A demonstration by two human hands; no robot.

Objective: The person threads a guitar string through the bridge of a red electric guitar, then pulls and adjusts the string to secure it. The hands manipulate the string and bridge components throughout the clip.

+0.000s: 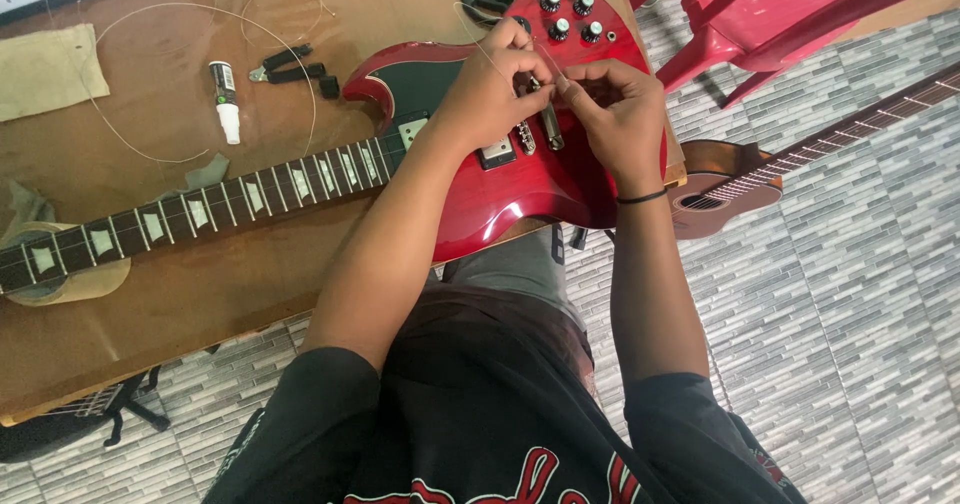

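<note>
Hands (495,89) (615,114) pinch thin string over red guitar (510,189) bridge | fingertips hide contact | neck cut off left

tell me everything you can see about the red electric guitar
The red electric guitar lies flat, face up, on a brown wooden table. Its glossy double-cutaway body overhangs the table's edge, with four black knobs and a dark neck with pale block inlays running left. The left hand and right hand meet over its bridge, pinching a thin string.
</note>
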